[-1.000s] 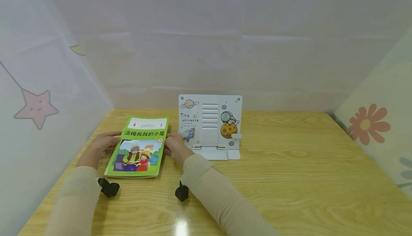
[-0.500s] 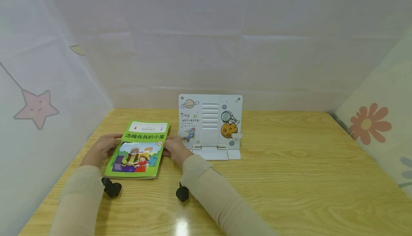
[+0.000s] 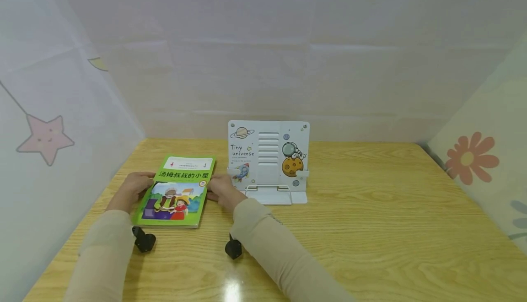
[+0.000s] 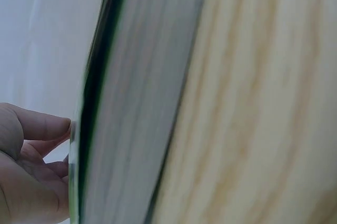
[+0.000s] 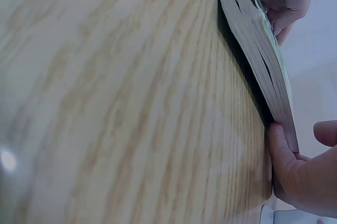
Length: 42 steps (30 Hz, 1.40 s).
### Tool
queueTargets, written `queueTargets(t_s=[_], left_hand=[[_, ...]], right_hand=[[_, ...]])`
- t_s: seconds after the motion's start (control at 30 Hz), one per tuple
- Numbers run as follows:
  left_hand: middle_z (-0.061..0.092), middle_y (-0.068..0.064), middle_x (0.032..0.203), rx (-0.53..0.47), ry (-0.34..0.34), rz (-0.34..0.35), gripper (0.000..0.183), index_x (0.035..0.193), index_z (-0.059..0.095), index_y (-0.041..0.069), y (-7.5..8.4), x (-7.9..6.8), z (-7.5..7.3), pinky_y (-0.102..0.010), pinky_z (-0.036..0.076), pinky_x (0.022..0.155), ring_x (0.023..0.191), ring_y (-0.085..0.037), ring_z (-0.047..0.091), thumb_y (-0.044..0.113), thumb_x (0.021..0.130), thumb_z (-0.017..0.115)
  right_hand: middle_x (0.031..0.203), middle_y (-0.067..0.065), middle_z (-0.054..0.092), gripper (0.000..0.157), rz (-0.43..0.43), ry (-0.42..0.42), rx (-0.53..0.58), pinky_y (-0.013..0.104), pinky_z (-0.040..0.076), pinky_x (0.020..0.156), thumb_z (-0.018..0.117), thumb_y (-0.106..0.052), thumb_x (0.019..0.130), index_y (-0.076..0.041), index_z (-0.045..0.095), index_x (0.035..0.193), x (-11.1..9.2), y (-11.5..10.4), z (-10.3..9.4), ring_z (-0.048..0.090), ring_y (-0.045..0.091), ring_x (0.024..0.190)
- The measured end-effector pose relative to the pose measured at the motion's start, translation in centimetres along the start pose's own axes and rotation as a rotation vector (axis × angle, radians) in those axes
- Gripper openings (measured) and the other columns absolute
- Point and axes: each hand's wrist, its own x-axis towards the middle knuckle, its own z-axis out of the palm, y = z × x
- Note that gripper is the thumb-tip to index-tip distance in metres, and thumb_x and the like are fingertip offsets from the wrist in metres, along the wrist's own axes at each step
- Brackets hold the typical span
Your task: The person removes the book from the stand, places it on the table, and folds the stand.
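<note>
A green-covered book [image 3: 177,201] with a large Chinese title and a cartoon picture faces up on the left part of the wooden table. My left hand [image 3: 133,187] holds its left edge about halfway up. On the opposite edge, my right hand [image 3: 224,190] grips the book. In the right wrist view the page block [image 5: 258,50] shows from the side, with a dark gap under it and a fingertip [image 5: 279,134] tucked beneath its corner. The left wrist view shows the thick page edge close up, and the left hand's fingers at the cover.
A white book stand [image 3: 267,164] printed with "Tiny universe", planets and an astronaut stands upright just right of the right hand. Small black devices [image 3: 144,241] sit at both wrists. A pale printed sheet [image 3: 263,64] walls the table's back and sides.
The far end of the book has come down slightly and toward me, with a small shift left. Both hands keep their hold on its sides; the stand has not moved.
</note>
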Motion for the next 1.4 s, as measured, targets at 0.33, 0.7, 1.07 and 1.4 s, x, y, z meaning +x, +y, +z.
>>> queueTargets(t_s=[0.33,0.7,1.07,1.4], left_hand=[[0.048,-0.021,0.109,0.056,0.001,0.01,0.05,0.129,0.032,-0.005,-0.1,-0.1,-0.7,-0.025,0.043,0.058,0.072,-0.017,0.049,0.002,0.081,0.04],[0.04,-0.028,0.119,0.092,-0.017,0.107,0.049,0.131,0.027,-0.007,0.5,-0.8,-0.5,-0.026,0.044,0.063,0.077,-0.02,0.05,0.008,0.085,0.037],[0.02,-0.029,0.133,0.027,-0.032,0.299,0.052,0.133,0.021,-0.006,3.3,-3.0,0.1,-0.053,0.022,0.094,0.117,-0.045,0.021,0.023,0.091,0.035],[0.039,-0.018,0.128,0.002,-0.142,0.456,0.056,0.133,0.031,0.006,5.4,-2.6,2.3,-0.048,0.03,0.092,0.112,-0.031,0.039,0.033,0.087,0.048]], right_hand=[[0.094,0.008,0.055,0.044,-0.008,-0.005,0.018,0.029,0.048,0.069,0.048,0.011,0.073,-0.002,0.054,0.115,-0.3,0.0,0.1,0.053,0.018,0.08],[0.111,0.016,0.05,0.048,-0.03,-0.074,0.048,0.03,0.047,0.073,0.048,0.008,0.075,0.005,0.043,0.122,-1.1,-0.3,-0.4,0.053,0.022,0.088],[0.115,0.014,0.048,0.046,-0.145,-0.234,-0.057,0.037,0.04,0.086,0.052,-0.004,0.082,0.002,0.039,0.126,-3.6,-2.0,-2.0,0.046,0.029,0.105],[0.114,0.011,0.052,0.042,-0.372,-0.252,-0.336,0.031,0.042,0.084,0.051,-0.015,0.087,-0.002,0.041,0.126,-6.3,-4.4,-5.7,0.05,0.02,0.102]])
